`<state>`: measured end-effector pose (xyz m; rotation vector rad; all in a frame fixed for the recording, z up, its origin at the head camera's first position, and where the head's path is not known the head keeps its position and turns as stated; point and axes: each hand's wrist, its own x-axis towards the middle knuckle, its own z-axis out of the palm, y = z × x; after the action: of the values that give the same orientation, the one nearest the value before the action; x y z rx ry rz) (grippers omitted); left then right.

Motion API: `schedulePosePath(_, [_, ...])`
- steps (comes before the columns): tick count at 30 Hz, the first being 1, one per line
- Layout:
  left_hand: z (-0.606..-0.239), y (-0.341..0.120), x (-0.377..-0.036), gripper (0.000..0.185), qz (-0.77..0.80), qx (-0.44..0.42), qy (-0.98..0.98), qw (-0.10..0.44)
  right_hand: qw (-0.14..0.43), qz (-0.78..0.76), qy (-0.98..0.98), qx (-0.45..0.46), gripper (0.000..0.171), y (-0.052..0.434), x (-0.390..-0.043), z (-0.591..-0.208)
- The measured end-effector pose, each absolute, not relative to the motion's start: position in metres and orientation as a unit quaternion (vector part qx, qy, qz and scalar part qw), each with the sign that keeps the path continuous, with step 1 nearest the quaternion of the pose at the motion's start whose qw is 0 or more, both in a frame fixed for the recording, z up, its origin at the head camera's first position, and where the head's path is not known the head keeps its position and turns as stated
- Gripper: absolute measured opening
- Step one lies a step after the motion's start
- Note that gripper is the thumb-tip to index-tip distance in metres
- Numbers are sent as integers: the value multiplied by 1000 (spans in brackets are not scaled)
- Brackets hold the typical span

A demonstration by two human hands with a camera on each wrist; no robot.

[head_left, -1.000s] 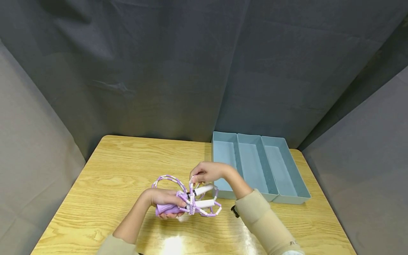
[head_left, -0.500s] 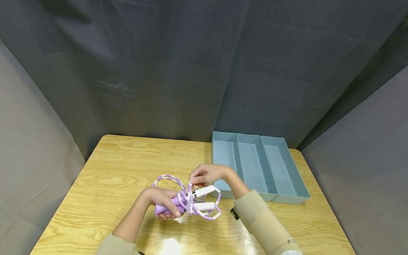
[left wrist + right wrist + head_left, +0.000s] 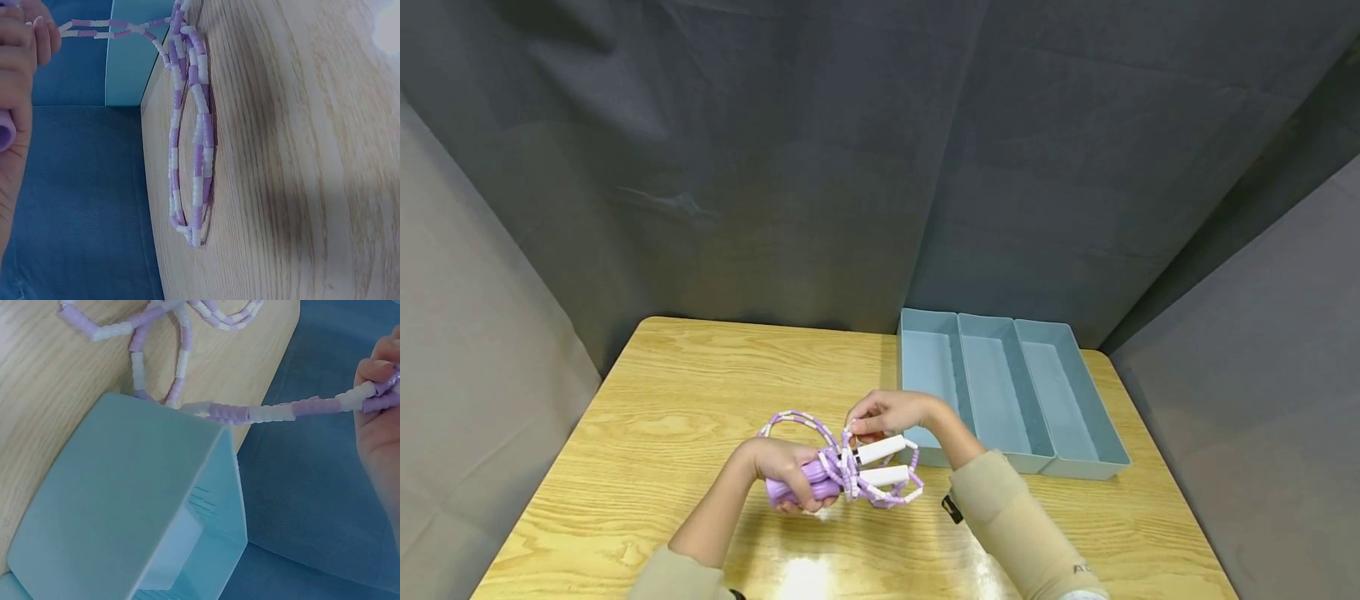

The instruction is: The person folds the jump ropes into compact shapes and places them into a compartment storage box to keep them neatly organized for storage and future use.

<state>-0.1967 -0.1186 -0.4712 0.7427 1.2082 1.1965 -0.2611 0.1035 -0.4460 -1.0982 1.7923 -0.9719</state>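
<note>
Where the two hands meet above the near middle of the table [image 3: 647,400], a purple-and-white beaded jump rope [image 3: 850,477] is bundled with its two white handles [image 3: 880,462] side by side. The left hand [image 3: 786,475] has its fingers curled round the purple end of the bundle; the right hand [image 3: 887,412] pinches a strand of beads between fingertips just above it. One loop lies on the wood to the left. No writing can be read on the rope. Just right stands a light blue tray [image 3: 1078,450] with three long compartments. The table is pale wood-grain, closed in by dark grey cloth [image 3: 775,167].
</note>
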Motion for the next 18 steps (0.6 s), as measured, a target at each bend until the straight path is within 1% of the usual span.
schedulePosePath(10, [-474,-121,-197,34,538,342,507,580,402,-397,699,-437,24,106,-263,-456])
schedulePosePath(13, [-475,-122,-198,33,539,351,498,582,410,-414,697,-418,24,107,-261,-460])
schedulePosePath(18, [-475,-122,-199,24,548,346,495,579,427,-449,687,-379,27,109,-258,-465])
